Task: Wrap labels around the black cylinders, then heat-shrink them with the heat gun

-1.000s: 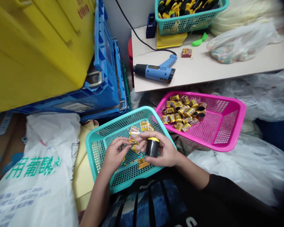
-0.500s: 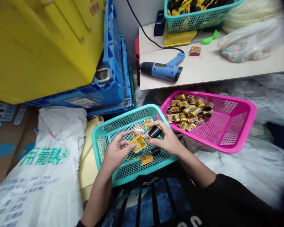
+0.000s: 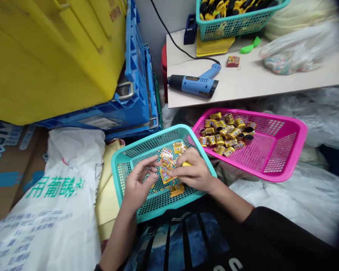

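Head view: has let yellow wrapper [image 3: 165,175] go from left hand [image 3: 138,185], now free with fingers apart. Clamps yellow-topped item [image 3: 186,164] in right hand [image 3: 196,170], with wrapper at nine o'clock against fingertips, over teal basket [image 3: 154,142].

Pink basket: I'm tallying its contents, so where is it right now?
In the head view, the pink basket is right of centre, just below the white table and to the right of the lower teal basket.
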The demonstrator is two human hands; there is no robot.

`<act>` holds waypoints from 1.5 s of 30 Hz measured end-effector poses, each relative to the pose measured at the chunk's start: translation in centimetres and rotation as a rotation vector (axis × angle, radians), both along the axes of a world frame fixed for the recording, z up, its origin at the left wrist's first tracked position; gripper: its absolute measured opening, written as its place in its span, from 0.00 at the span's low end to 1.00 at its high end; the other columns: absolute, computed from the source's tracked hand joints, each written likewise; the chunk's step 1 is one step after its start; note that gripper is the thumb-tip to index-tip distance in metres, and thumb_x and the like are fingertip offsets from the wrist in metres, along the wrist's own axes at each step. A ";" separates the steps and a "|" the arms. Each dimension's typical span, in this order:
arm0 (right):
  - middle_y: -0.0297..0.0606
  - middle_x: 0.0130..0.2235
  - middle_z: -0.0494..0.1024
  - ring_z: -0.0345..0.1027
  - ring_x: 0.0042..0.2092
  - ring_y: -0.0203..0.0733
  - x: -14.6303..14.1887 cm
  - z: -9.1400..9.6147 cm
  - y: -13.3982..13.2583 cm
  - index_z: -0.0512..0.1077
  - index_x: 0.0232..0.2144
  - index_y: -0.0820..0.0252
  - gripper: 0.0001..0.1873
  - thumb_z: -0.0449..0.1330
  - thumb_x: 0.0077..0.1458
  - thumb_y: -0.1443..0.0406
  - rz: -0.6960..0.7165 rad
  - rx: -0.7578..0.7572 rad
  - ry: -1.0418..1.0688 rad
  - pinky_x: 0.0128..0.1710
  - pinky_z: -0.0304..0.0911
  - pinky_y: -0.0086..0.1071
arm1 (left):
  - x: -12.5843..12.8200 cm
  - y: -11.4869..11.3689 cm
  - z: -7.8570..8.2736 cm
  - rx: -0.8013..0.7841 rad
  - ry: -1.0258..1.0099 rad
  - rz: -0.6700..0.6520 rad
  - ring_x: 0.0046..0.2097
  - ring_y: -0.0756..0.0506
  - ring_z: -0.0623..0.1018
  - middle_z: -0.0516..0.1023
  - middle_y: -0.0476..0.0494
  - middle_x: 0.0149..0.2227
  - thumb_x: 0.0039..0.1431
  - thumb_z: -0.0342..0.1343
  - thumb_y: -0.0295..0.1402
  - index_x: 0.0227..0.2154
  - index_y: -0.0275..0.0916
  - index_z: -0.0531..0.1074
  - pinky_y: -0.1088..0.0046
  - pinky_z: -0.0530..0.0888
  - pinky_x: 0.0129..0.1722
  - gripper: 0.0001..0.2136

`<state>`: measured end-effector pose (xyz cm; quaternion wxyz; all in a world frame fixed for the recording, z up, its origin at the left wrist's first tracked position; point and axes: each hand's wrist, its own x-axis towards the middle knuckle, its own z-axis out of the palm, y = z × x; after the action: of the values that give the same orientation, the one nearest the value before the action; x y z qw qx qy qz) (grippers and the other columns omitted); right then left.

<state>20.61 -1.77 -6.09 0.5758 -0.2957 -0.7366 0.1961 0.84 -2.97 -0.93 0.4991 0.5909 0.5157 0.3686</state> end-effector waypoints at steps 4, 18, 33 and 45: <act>0.35 0.32 0.72 0.61 0.39 0.38 0.6 -0.1 -0.3 0.77 0.38 0.53 0.08 0.58 0.60 0.68 -0.039 0.206 -0.113 0.40 0.59 0.33 | 1.1 0.0 -0.4 -0.365 -0.277 0.017 0.34 0.50 0.76 0.78 0.45 0.35 0.56 0.61 0.40 0.46 0.40 0.73 0.76 0.73 0.33 0.17; 0.33 0.30 0.73 0.64 0.31 0.35 -1.3 -0.1 0.0 0.73 0.31 0.59 0.20 0.64 0.48 0.49 0.302 -1.200 0.355 0.33 0.59 0.31 | 3.2 0.0 -0.8 -0.104 -0.138 0.398 0.34 0.52 0.77 0.77 0.50 0.31 0.48 0.66 0.33 0.40 0.39 0.73 0.76 0.75 0.36 0.15; 0.33 0.25 0.68 0.61 0.33 0.35 -1.7 1.0 1.8 0.69 0.21 0.60 0.18 0.57 0.57 0.56 0.099 -0.796 0.087 0.39 0.55 0.35 | 2.5 1.2 -1.0 -0.128 -0.104 0.290 0.25 0.52 0.75 0.75 0.54 0.21 0.47 0.67 0.34 0.43 0.38 0.75 0.76 0.74 0.29 0.18; 0.35 0.40 0.74 0.70 0.38 0.34 1.5 0.5 2.1 0.68 0.45 0.56 0.22 0.67 0.48 0.59 0.421 -1.053 0.660 0.39 0.68 0.30 | 0.9 0.5 -1.5 -0.033 0.072 0.417 0.36 0.45 0.81 0.84 0.44 0.35 0.51 0.64 0.39 0.35 0.40 0.81 0.66 0.79 0.40 0.10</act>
<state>22.08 0.34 -5.62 0.4991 -0.3119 -0.3687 0.7195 1.78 -2.50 -2.46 0.4029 0.4758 0.6502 0.4342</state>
